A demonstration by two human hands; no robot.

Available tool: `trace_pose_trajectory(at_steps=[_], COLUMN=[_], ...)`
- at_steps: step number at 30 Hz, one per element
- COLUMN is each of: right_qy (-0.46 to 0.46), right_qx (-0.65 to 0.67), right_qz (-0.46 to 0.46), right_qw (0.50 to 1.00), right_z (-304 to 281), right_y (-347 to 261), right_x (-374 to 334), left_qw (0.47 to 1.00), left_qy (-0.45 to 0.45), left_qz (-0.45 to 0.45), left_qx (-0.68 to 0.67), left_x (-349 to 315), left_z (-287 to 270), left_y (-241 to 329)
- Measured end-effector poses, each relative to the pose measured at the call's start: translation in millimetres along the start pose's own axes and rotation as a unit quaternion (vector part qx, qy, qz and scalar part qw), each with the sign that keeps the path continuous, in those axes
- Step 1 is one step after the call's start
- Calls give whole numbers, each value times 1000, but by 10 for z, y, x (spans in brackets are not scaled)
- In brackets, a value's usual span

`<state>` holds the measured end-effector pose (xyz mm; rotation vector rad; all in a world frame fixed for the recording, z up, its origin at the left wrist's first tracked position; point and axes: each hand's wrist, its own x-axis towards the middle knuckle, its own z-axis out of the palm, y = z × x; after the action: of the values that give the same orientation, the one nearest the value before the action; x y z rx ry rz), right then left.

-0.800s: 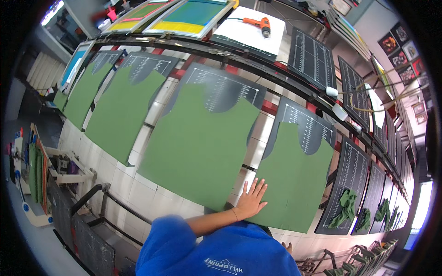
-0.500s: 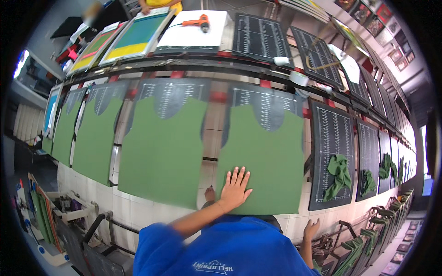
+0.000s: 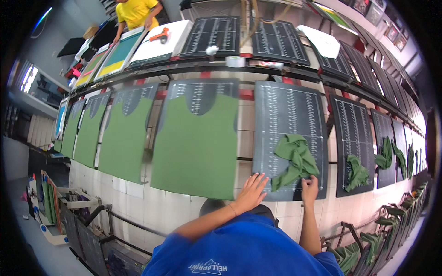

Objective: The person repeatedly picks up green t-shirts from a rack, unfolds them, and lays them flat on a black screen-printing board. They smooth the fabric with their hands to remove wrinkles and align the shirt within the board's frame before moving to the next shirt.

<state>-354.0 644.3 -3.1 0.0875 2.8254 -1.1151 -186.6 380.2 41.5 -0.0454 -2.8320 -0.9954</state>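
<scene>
A crumpled green fabric piece point(image 3: 297, 156) lies on the lower part of a black printing board point(image 3: 267, 110) with white ruler marks. My left hand point(image 3: 251, 191) rests at that board's near left corner, fingers stretched out and holding nothing. At the near edge, my right hand point(image 3: 310, 187) has its fingers bent together on the lower right corner of the crumpled fabric; the fingertips are partly hidden. Just left of this board, a green shirt panel point(image 3: 198, 147) lies flat on another board, its neck cutout toward the far end.
More flat green panels point(image 3: 124, 142) continue to the left. Boards with crumpled green pieces point(image 3: 357, 174) run to the right. Beyond the rail point(image 3: 207, 66) stand other boards, a tape roll point(image 3: 235, 61), an orange heat gun point(image 3: 159, 36) and a person in yellow point(image 3: 136, 14).
I have moved right along the row. My left hand has left the flat panel for the adjacent board's corner, and my right hand has come up from my side to the crumpled fabric.
</scene>
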Motion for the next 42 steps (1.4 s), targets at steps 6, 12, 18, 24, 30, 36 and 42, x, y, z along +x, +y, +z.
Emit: trace_pose_trajectory(at_steps=[6, 12, 18, 24, 30, 36, 42], right_qy=[-23, 97, 13, -243, -225, -311, -333], right_qx=[55, -46, -53, 148, 325, 531, 582], right_qz=[-11, -63, -60, 20, -5, 71, 73], right_qw=[998, 992, 997, 959, 918, 785, 738], right_z=[52, -323, -385, 61, -368, -1092, -1272], right_y=[-178, -502, -455, -475, -776, -1322, -1406], right_x=[98, 146, 115, -282, -143, -2, 149], left_qw=[995, 996, 989, 991, 902, 878, 955], left_qy=[42, 27, 93, 124, 32, 125, 182], left_qz=[-89, -84, -85, -36, -225, -139, 67], left_qx=[15, 0, -74, -27, -367, -440, -223], left_x=[486, 680, 666, 672, 859, 947, 837], left_z=[277, 528, 678, 757, 381, 90, -170], left_y=[229, 453, 441, 535, 876, 1092, 1380])
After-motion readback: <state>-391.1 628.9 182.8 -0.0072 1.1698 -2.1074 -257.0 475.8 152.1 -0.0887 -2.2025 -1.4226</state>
